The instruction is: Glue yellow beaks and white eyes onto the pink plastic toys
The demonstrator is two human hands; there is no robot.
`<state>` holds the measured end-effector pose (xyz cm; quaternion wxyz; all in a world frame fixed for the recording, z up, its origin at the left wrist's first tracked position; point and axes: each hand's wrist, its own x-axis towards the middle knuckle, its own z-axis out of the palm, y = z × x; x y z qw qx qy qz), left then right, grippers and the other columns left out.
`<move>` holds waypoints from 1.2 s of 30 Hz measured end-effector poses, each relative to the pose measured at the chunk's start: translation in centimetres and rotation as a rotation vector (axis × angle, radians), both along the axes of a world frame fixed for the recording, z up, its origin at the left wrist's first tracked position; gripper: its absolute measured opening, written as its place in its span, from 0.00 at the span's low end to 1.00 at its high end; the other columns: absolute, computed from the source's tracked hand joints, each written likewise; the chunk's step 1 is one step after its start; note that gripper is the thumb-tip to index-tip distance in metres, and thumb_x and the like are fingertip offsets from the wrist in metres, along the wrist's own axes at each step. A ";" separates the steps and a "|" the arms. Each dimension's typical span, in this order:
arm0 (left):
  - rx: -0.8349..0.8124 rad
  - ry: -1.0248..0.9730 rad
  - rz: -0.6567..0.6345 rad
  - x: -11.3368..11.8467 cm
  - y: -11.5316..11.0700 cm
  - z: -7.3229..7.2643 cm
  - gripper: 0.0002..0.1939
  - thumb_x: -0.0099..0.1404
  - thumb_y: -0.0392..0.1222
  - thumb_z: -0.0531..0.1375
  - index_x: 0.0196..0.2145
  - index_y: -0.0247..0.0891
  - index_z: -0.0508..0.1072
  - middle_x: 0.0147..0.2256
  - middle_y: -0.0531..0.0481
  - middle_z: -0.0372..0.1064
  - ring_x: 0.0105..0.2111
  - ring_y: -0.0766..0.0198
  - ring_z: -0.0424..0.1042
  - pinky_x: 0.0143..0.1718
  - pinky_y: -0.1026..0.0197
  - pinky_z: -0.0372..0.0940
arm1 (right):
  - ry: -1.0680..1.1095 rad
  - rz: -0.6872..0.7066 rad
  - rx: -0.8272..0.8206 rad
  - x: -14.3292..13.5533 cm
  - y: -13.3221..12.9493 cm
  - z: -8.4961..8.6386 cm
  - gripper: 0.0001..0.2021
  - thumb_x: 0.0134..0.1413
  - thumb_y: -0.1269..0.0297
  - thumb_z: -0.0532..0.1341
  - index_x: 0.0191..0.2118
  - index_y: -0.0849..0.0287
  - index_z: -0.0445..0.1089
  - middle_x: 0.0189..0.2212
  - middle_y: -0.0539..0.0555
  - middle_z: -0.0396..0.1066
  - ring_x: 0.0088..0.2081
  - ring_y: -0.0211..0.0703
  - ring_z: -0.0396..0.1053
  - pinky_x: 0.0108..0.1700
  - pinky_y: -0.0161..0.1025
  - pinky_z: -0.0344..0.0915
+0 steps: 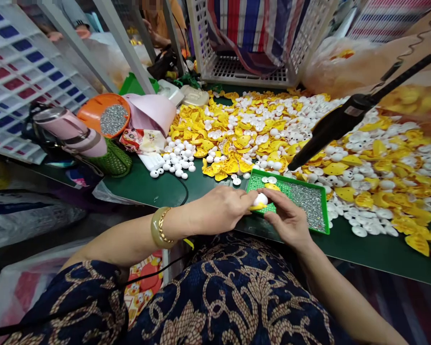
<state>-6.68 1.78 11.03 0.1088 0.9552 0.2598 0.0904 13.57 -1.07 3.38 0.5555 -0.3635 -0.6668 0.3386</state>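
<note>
Between both hands is a small plastic part with a white rounded top and a yellow base [260, 200]. My left hand [221, 208] pinches its left side, fingers curled together. From the right, the fingertips of my right hand [290, 219] close on the same part, with the thumb lower down. Under and behind the hands lies a green tray [249, 183] with a perforated left section and small metal screws [305, 201] in its right section. White eye-like pieces [269, 180] and a yellow piece [272, 187] rest in the tray. A black electric screwdriver [326, 125] hangs above the tray.
Loose yellow shells [221, 167] and white caps [359, 231] cover the dark green table [143, 189]. White balls [179, 158] lie at left, near an orange bowl [124, 125] of screws and a pink flask [70, 130]. White plastic crates [197, 43] stand behind.
</note>
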 end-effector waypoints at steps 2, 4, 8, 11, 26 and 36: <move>-0.167 -0.114 -0.002 -0.2 0.2 0.5 0.11 0.68 0.37 0.53 0.46 0.30 0.68 0.31 0.46 0.72 0.28 0.64 0.70 0.29 0.63 0.62 | -0.012 -0.042 0.087 -0.7 -0.3 -0.1 0.18 0.54 0.67 0.65 0.52 0.47 0.72 0.43 0.53 0.76 0.44 0.45 0.73 0.45 0.47 0.73; -0.325 -0.169 0.013 -0.5 0.3 0.7 0.07 0.67 0.39 0.55 0.39 0.33 0.70 0.27 0.50 0.70 0.24 0.67 0.66 0.26 0.65 0.59 | -0.059 -0.057 0.131 -1.6 -0.7 -0.4 0.16 0.56 0.68 0.64 0.51 0.49 0.73 0.39 0.53 0.76 0.40 0.44 0.74 0.41 0.44 0.73; -0.529 -0.172 0.120 -1.8 0.8 -0.6 0.07 0.63 0.40 0.58 0.29 0.34 0.71 0.22 0.52 0.66 0.21 0.70 0.62 0.24 0.66 0.56 | -0.251 -0.029 0.190 -1.8 0.4 -2.0 0.14 0.60 0.65 0.60 0.51 0.54 0.71 0.40 0.57 0.76 0.41 0.45 0.74 0.41 0.45 0.73; -0.730 -0.297 0.269 -3.4 1.7 -2.2 0.08 0.59 0.42 0.60 0.29 0.34 0.74 0.24 0.51 0.70 0.23 0.68 0.66 0.26 0.67 0.60 | -0.547 -0.238 0.167 0.2 3.4 -3.5 0.12 0.61 0.63 0.59 0.47 0.59 0.74 0.41 0.61 0.76 0.42 0.51 0.73 0.44 0.50 0.71; -1.300 -0.805 0.812 -6.2 4.0 -4.3 0.19 0.42 0.44 0.73 0.33 0.33 0.80 0.29 0.46 0.77 0.24 0.66 0.72 0.25 0.69 0.64 | -0.741 -0.462 0.117 3.1 13.3 -2.8 0.13 0.60 0.57 0.57 0.44 0.59 0.71 0.39 0.60 0.66 0.43 0.51 0.67 0.45 0.51 0.68; -1.510 -0.804 0.661 1.3 5.2 -7.9 0.17 0.43 0.42 0.73 0.30 0.30 0.79 0.25 0.47 0.73 0.21 0.71 0.67 0.22 0.69 0.58 | -0.168 -1.078 0.291 6.9 13.2 1.9 0.45 0.36 0.37 0.67 0.56 0.60 0.57 0.55 0.67 0.58 0.58 0.66 0.57 0.55 0.67 0.60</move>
